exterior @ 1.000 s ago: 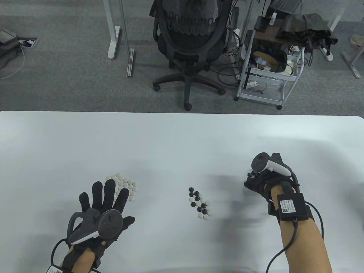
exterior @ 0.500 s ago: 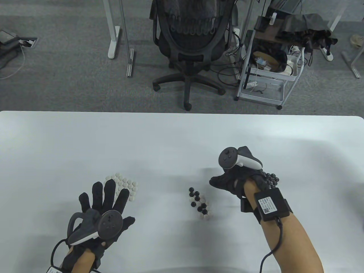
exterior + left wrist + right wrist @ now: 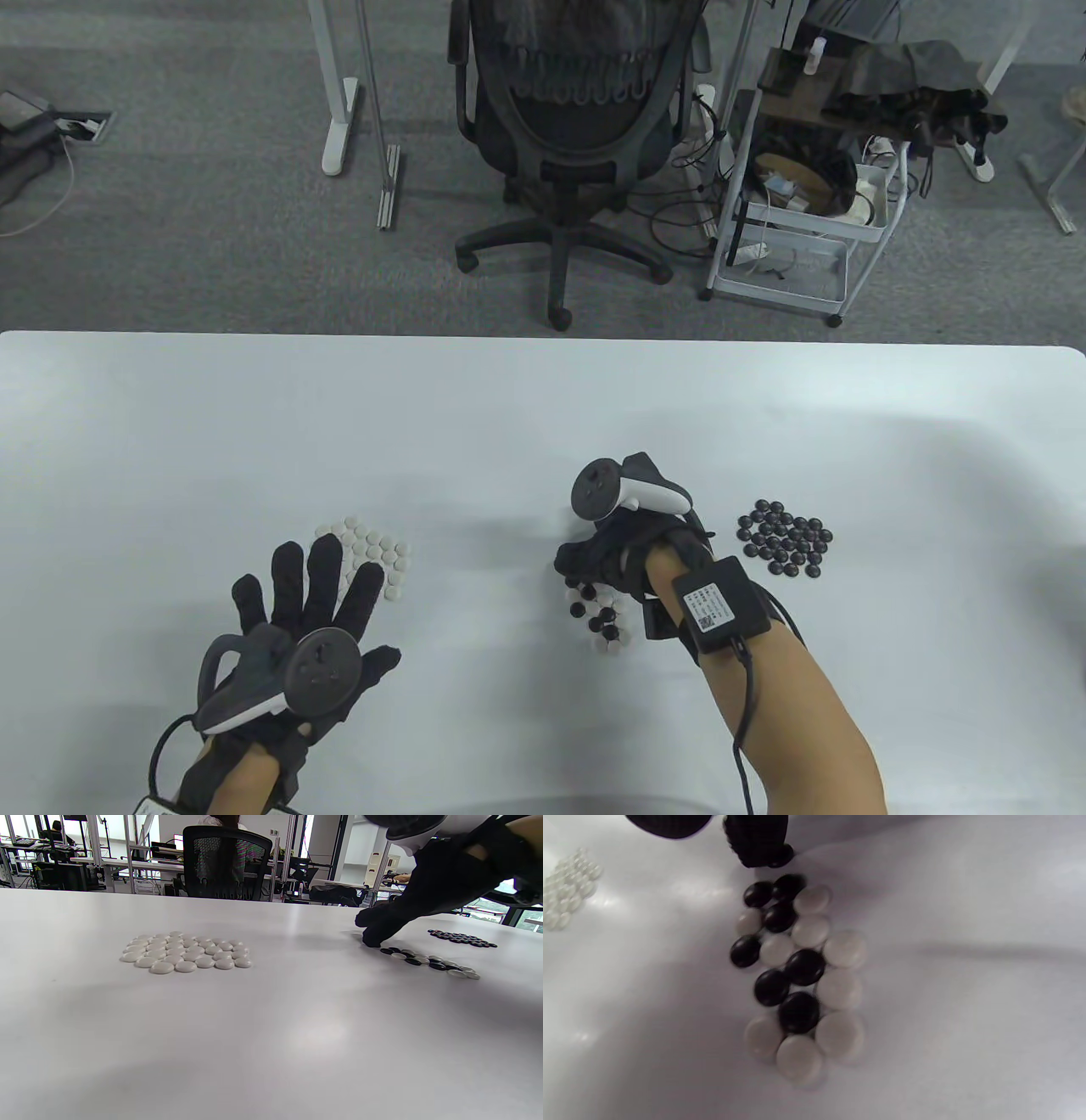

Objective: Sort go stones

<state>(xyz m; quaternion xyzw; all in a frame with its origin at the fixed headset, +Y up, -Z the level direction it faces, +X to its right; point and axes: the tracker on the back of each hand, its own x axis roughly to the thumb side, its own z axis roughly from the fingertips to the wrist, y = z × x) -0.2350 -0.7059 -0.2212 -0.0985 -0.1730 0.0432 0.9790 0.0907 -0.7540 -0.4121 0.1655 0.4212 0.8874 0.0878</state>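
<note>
Three groups of Go stones lie on the white table (image 3: 543,407). On the left is a neat patch of white stones (image 3: 373,552), all touching each other. On the right is a patch of black stones (image 3: 785,537), packed close together. Between them, near the middle, sits a mixed pile (image 3: 604,620) with black and white stones side by side. The right hand (image 3: 607,552) reaches down over the far end of the mixed pile. Its fingers are bent and point down at the table. In the right wrist view, a fingertip (image 3: 759,846) is right at the table by the top of the pile, with a small dark stone (image 3: 780,856) against it. I cannot tell if the fingers pinch that stone or only touch it. Seen from the left wrist, the same fingers come down at the end of the row of mixed stones. The left hand (image 3: 310,611) lies flat on the table, palm down, fingers straight and spread. It holds nothing. Its fingertips reach up to the near edge of the white patch and cover a few of those stones. A grey and white tracker (image 3: 288,671) sits on the back of the left hand, and another tracker (image 3: 624,492) sits on the right one. Beyond the table stands a black office chair (image 3: 564,127) on grey carpet, with a white cart (image 3: 797,187) beside it.
</note>
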